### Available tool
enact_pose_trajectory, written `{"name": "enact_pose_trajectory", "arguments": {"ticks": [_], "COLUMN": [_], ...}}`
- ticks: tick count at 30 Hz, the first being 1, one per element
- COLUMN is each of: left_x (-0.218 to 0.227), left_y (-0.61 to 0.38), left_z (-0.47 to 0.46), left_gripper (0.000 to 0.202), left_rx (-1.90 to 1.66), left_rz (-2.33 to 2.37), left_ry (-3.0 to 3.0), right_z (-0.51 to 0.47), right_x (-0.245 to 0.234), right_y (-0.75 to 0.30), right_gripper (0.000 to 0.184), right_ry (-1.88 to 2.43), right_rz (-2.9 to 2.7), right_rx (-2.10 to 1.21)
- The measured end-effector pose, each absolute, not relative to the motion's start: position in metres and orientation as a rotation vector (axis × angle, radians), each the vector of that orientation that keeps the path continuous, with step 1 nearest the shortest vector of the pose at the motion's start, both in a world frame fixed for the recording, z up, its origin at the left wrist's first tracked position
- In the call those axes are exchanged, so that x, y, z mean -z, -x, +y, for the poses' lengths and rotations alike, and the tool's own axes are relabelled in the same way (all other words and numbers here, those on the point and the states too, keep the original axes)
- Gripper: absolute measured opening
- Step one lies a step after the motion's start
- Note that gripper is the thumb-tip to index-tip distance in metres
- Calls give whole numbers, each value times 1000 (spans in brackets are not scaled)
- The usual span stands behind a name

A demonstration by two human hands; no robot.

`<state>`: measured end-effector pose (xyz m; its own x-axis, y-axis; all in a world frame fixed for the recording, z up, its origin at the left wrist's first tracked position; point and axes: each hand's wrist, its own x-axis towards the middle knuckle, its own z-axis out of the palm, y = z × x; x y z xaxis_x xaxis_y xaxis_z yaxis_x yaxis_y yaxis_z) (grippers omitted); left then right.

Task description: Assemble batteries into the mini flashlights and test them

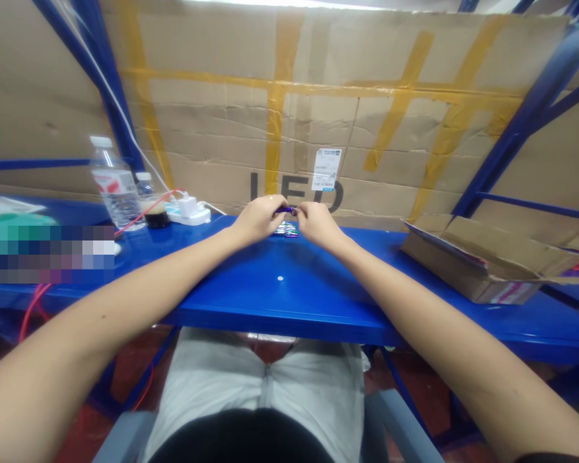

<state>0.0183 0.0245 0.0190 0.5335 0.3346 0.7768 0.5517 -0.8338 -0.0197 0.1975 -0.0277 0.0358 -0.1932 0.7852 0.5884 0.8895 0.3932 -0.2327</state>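
Observation:
My left hand (261, 217) is closed around a small, slim dark-purple object (284, 209) above the blue tabletop (280, 302). At the object's metallic-looking tip, the fingers of my right hand (317, 222) are pinched together. It is too small and blurred to tell its kind, and my left fingers hide part of it. Just below, several shiny, multicoloured slim pieces (289, 229) lie together on the table, partly covered by my left hand.
An open cardboard box (482, 283) stands at right. At left are a water bottle (114, 193), a small bottle of dark liquid (155, 209), a white power strip (193, 215) and red cable (29, 305). A large taped cardboard sheet (212, 135) rises behind the table.

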Motion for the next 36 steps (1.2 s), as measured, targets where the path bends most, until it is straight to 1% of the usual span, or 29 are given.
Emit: {"name": "enact_pose_trajectory", "arguments": {"ticks": [8, 11, 14, 30, 33, 36], "left_x": [-20, -21, -21, -20, -20, -19], "left_y": [-17, -17, -17, -20, -20, -21], "left_z": [26, 26, 26, 21, 21, 25], "left_gripper": [16, 15, 15, 14, 13, 14], "left_rx": [1295, 1356, 1405, 1528, 1547, 1620], "left_rz": [-798, -832, -858, -908, -917, -922], "left_ry": [2563, 2588, 2613, 2682, 2678, 2698], "right_z": [-24, -23, -21, -14, -11, -10], "right_x": [-34, -33, -32, -29, -29, -29], "right_y": [-201, -202, -205, -211, -211, -210], "right_gripper": [29, 25, 25, 16, 14, 14], "right_ry": [1418, 1391, 1364, 1273, 1254, 1221], "right_rz": [-2004, -1984, -1971, -1889, -1853, -1785], "right_rx": [181, 132, 76, -66, -150, -355]}}
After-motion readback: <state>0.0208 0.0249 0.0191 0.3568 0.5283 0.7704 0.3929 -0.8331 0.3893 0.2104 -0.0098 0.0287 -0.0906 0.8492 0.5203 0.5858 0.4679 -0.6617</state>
